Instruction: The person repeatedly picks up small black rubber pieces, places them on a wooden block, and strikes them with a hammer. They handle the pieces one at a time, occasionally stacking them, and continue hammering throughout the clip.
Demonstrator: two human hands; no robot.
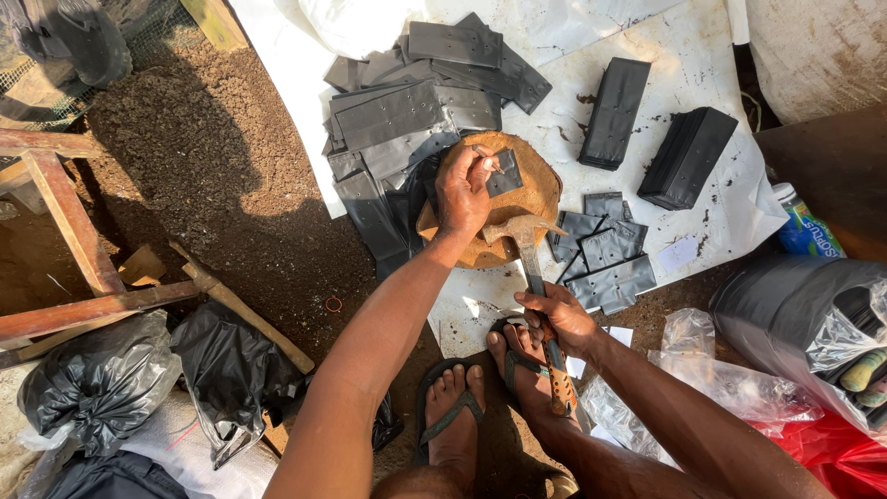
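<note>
While hands grip hammer (527, 242), black bag stacks (686, 157) lie right.

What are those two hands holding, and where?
Right hand grips the hammer mid-handle. Left hand pinches a small tool, too small to identify, upright on the black bag.

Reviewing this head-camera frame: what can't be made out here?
- Punch or nail tip: too small, hidden by left hand fingers above the black bag piece.
- Hammer handle middle: covered by right hand.
- Wooden block near side: hidden behind left hand and hammer head.
- Green bottle: partly behind a black sack.
</note>
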